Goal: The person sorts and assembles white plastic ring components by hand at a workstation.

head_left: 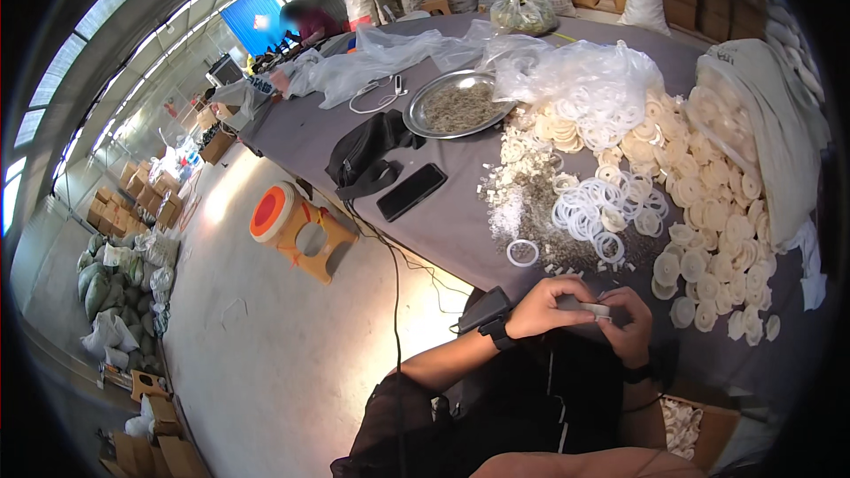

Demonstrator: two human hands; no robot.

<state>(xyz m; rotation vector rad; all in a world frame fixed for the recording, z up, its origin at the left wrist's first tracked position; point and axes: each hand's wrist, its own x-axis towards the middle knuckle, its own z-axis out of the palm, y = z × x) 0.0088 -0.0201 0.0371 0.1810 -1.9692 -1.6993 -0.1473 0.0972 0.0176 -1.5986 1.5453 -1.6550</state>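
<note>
Just over the near table edge, my left hand [542, 308] and my right hand [630, 326] meet around a small off-white plastic disc [591, 309], seen nearly edge-on. Fingers of both hands are closed on it; its exact shape is partly covered by them. Beyond the hands lies a heap of clear-white plastic rings [602, 208], with one loose ring [522, 253] at its left. A pile of cream plastic discs [722, 257] spreads to the right. Tiny grey and white pieces [544, 239] are scattered beside the rings.
A round metal tray [416, 115] holds small brownish parts. Left of it are a black bag [367, 155] and a phone [413, 192]. An orange stool [310, 235] stands on the floor. Below right is a carton [713, 434] of cream pieces. Two people are at the far end.
</note>
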